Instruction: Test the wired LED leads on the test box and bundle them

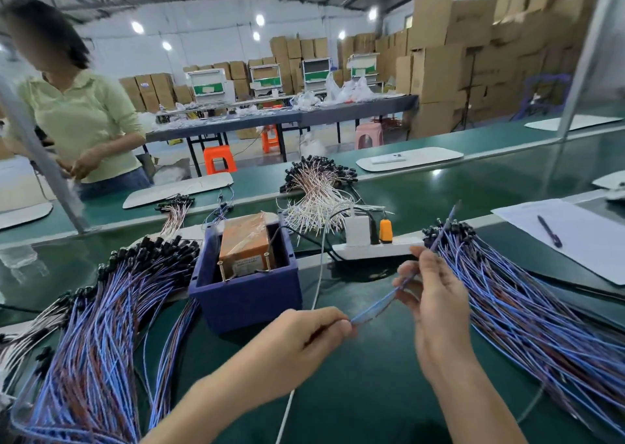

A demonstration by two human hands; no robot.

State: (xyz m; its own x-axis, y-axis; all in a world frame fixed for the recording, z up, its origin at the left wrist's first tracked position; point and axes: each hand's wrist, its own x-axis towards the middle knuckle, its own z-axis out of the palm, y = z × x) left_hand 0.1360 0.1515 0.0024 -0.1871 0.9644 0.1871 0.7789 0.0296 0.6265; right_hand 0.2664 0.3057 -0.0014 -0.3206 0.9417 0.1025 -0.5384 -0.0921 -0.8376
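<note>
A blue-wired LED lead (375,310) stretches slantwise above the green bench, blurred by motion. My left hand (304,342) pinches its near end, and my right hand (436,295) holds it higher up between the fingers; its far tip reaches up past the right pile. The test box (247,244), orange and taped with two brass contacts, sits inside a dark blue tray (247,296) just left of the lead. A large pile of blue and brown leads with black caps (101,315) lies on the left; another pile (527,308) fans out on the right.
A white power strip (375,249) with a white adapter and an orange plug lies behind my hands. A pile of white-wired leads (318,193) sits further back. Paper with a pen (549,230) lies at right. Another person (74,112) stands across the bench at left.
</note>
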